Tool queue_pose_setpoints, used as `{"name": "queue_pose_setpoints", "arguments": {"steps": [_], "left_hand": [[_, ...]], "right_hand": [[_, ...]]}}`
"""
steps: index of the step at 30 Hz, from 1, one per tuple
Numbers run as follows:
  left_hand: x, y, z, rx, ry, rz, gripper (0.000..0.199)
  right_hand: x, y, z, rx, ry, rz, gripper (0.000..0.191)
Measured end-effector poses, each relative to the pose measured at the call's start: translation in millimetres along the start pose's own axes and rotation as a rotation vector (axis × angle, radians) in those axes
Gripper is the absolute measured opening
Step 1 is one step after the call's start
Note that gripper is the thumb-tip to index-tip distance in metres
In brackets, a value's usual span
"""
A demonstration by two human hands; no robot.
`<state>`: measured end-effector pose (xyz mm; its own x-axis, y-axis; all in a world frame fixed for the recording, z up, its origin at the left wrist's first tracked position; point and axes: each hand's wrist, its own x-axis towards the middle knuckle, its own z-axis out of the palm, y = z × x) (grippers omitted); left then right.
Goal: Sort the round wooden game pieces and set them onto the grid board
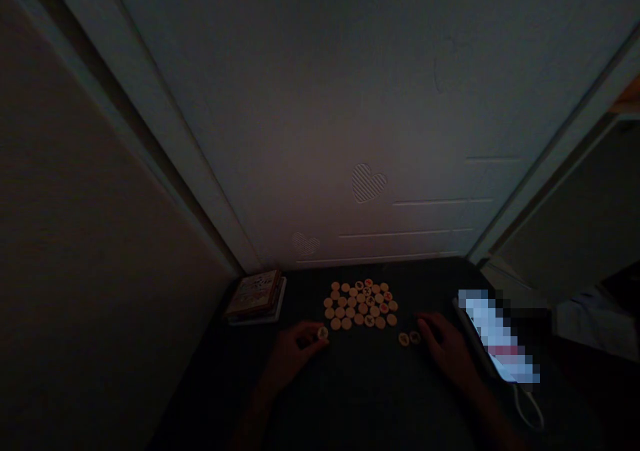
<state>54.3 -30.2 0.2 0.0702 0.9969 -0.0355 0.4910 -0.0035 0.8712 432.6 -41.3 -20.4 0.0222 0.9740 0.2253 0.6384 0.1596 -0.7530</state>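
On dark table [350, 397] | clustered discs [363, 308] | left hand [293, 352] pinching disc [323, 333] | right hand [447, 345] fingers parted

The frame is dim and underexposed throughout. The brightest patch is the lit screen [500, 337] at lower right, covered by coarse pixel blocks that erase its detail. A faint, soft light spreads over the middle of the pale wall [300, 104], where gentle shading picks out the ridges of the heart relief [369, 183]. The bench [350, 397] sinks almost to black toward the bottom edge, and the left side is murky. The wooden discs [363, 309] catch a weak warm tint, their markings soft. Print on the books [253, 291] is unreadable. The wall's edges splay outward, as under a wide lens.
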Motion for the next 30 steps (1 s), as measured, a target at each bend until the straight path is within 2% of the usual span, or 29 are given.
{"name": "queue_pose_setpoints", "arguments": {"steps": [3,9,13,25,30], "left_hand": [[-1,0,0.9,0.117,-0.038,0.085,0.031],[1,1,0.1,0.209,-0.092,0.222,0.023],[0,1,0.1,0.285,-0.104,0.235,0.023],[-6,9,1.3,0.399,-0.043,0.285,0.02],[-7,7,1.3,0.37,-0.039,0.264,0.029]], "right_hand": [[1,1,0,0.003,0.0,0.006,0.037],[1,1,0,-0.002,-0.005,0.012,0.037],[0,0,-1,-0.002,0.006,0.001,0.038],[3,1,0,0.019,0.001,0.014,0.037],[17,-4,4,0.036,0.013,0.037,0.034]]}}
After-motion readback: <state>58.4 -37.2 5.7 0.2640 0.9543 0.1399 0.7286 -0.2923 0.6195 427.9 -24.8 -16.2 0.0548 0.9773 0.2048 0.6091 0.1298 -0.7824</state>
